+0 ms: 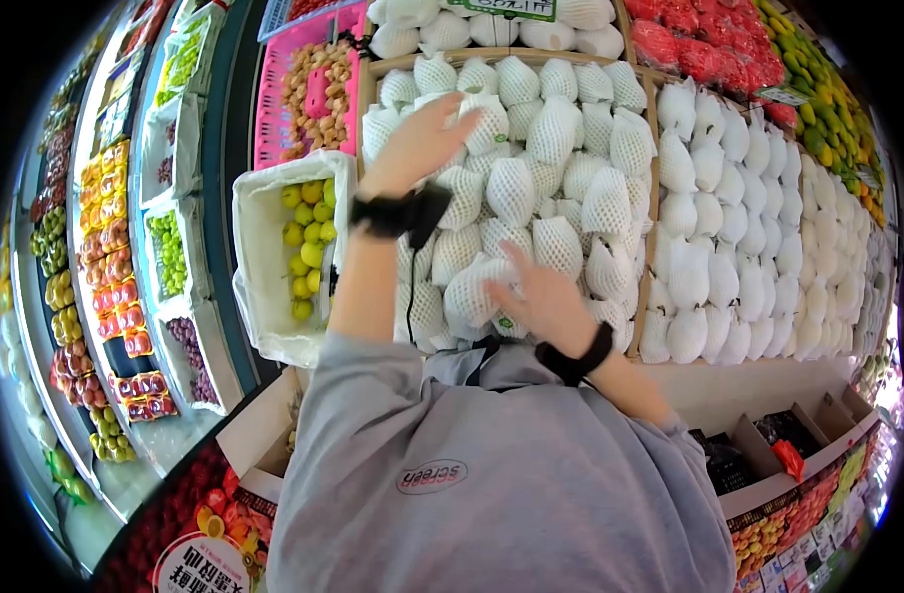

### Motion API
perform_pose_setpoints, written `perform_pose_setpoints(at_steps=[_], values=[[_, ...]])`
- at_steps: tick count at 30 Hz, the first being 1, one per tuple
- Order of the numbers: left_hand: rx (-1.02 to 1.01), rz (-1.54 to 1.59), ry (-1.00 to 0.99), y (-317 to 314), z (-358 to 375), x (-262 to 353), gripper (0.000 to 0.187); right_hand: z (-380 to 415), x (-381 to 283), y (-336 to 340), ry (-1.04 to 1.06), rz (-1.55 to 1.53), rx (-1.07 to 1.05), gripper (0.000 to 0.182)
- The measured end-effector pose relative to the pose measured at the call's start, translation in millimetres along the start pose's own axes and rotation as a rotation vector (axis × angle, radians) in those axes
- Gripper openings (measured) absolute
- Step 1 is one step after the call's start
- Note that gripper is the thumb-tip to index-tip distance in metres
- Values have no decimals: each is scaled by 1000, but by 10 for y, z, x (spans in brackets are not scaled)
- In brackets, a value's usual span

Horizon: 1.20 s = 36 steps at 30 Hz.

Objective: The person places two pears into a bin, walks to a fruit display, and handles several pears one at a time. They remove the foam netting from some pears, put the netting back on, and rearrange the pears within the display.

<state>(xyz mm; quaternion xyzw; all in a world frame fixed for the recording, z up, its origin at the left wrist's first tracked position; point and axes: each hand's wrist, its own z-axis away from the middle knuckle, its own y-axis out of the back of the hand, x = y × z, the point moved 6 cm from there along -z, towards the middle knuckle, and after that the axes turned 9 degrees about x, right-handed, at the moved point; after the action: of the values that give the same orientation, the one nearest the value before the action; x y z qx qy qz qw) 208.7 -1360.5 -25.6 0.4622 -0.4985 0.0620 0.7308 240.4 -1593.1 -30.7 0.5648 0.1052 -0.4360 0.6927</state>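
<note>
My left hand (424,141) is over the upper left of a bin of fruits in white foam nets (512,192). Its fingers are stretched out and apart beside a netted fruit with a green label (487,126); nothing shows in its grasp. Lower down, my right hand (543,298) has its fingers spread next to another netted fruit (474,293) near the bin's front. Whether its fingertips touch that fruit cannot be made out. Both wrists carry black bands.
Left of the bin stand a white-lined crate (251,259) of yellow-green fruit and a pink basket (270,107). More wrapped fruits (688,274) lie to the right. Red-wrapped fruit (704,49) is at the upper right. A partitioned cardboard tray (758,455) sits at the lower right.
</note>
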Motion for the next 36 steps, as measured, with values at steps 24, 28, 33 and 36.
perform_pose_setpoints(at_steps=[24,28,33,36], values=[[-192,-306,-423,-1071,124,427,26,-1713,1162,1199,162,87,383,53],[-342,-748,-528,-1859,-151,237,30,-2036,1366,1040,119,220,253,53],[-99,-584,-313,-1597,-253,60,33,-2178,1413,710,175,248,142,61],[-110,-392,-395,-1452,-232,-53,31,-2267,1481,510,88,376,37,69]])
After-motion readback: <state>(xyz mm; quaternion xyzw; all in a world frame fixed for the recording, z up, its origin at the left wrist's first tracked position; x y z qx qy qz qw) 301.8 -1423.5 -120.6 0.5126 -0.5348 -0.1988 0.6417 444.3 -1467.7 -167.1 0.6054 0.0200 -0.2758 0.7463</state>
